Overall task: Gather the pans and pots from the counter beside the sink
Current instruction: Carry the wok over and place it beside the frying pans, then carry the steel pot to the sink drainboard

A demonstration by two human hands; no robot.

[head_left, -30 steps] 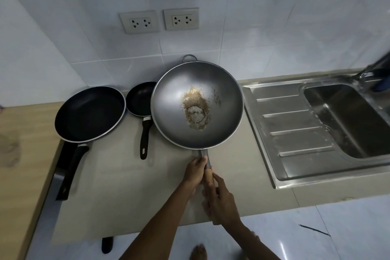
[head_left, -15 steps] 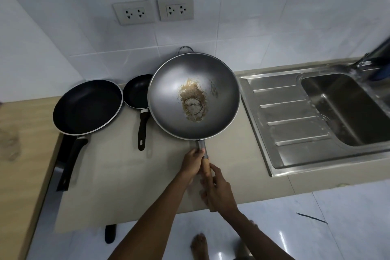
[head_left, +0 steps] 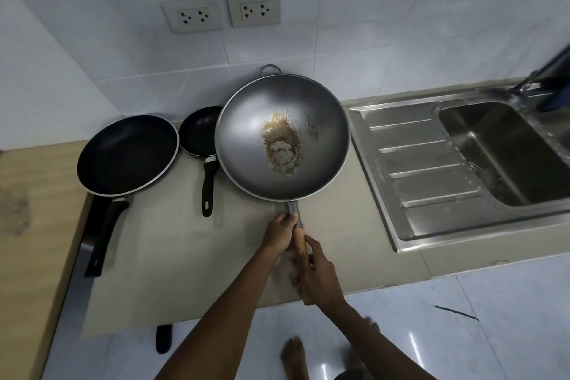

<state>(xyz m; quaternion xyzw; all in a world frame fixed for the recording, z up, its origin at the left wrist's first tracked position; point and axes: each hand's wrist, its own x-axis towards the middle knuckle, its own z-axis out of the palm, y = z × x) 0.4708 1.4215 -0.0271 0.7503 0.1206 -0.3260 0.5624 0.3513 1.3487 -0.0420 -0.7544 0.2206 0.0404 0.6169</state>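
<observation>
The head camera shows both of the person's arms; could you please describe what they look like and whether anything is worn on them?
Both forearms are bare: no sleeves, gloves, watch or bracelets visible. The left hand and right hand appear to wear no rings. The picture is too blurred to show the nails.

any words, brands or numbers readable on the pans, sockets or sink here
None can be read.
Grey metal wok: brown residue only, no text.
Large black frying pan and small black frying pan: no markings visible.
Two white wall sockets: no print visible.
Stainless steel sink: no brand visible.
</observation>
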